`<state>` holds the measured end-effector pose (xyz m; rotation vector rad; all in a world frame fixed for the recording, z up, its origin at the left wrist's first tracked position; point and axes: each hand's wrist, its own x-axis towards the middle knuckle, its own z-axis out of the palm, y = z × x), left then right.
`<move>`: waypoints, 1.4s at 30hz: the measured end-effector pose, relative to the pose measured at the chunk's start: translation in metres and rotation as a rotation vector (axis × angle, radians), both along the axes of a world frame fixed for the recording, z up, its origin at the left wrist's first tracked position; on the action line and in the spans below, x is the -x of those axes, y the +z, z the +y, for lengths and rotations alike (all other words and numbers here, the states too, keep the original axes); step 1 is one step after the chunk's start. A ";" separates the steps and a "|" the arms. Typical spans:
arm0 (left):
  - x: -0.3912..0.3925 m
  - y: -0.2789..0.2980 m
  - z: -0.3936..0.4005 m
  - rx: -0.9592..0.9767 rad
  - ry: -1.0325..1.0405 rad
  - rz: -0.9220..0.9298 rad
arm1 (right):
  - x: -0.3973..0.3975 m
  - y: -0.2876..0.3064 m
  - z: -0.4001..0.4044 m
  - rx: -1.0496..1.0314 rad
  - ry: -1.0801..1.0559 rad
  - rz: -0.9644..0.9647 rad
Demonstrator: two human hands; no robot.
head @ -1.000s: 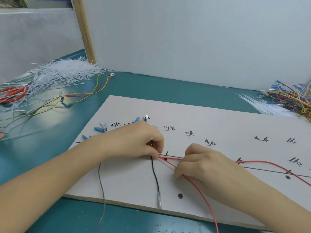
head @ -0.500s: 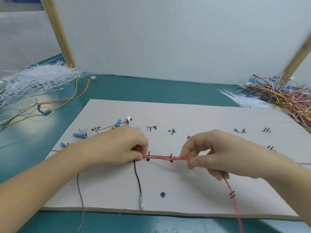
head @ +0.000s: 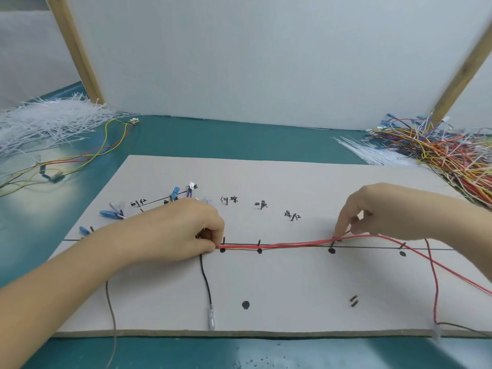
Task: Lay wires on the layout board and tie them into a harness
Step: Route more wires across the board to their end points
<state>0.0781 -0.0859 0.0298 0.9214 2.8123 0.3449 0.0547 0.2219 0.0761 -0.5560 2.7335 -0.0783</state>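
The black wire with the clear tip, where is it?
In the head view the black wire runs from under the left hand down the layout board toward its near edge, left of a black dot.

One head-worn camera looks forward and down from the near side, close over the board (head: 266, 288), facing the far white wall (head: 266, 62); no second view exists.

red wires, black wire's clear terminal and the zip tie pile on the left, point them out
red wires (head: 292, 245), head view, mid-run along the drawn line
clear terminal (head: 211, 318), head view, its body
zip tie pile (head: 45, 123), head view, pile's middle
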 end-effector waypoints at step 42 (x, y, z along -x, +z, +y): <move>-0.015 0.014 -0.068 -0.444 0.311 0.199 | -0.058 -0.008 -0.093 0.316 0.375 0.080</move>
